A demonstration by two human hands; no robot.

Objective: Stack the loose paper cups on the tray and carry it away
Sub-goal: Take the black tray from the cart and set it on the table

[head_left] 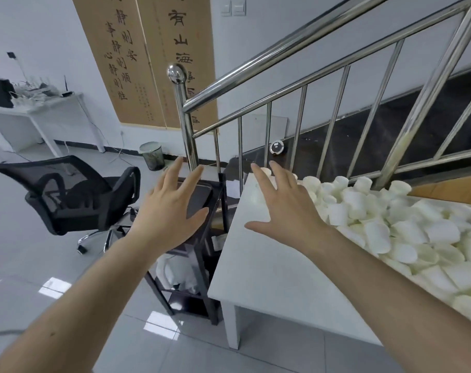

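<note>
- Landmark = white table; all places given rel. to it.
- Paper cups: big loose heap on the table's right part, running front-to-back along the railing side. Heap's long axis goes from the table's far end toward the near right edge of view.
- Cups lie every which way, mostly on their sides; none nested that I can make out.
- Right hand: over the table's far-left bare part, fingers spread & straight, holds nothing. Its fingertips are just beside the heap's far-left edge; contact w/ a cup can't be told.
- Left hand: off the table's left edge, over the dark shelf unit, fingers spread, holds nothing. Well apart from the cups.
- Key relation: cups lie to the right of both hands; right hand clearly nearer, left must cross the table's bare strip to reach them.
- Tray: a dark flat thing sits atop the shelf unit under the left hand, maybe the tray, not sure. No tray visible on the table.
- Counts: hands 2, table 1, shelf unit 1, poss. tray 1; cups too many to count, dozens at least, more cut off by frame.
- Judgement: stacking not yet begun.
- Left of table, further off: office chair, waste bin.
</note>
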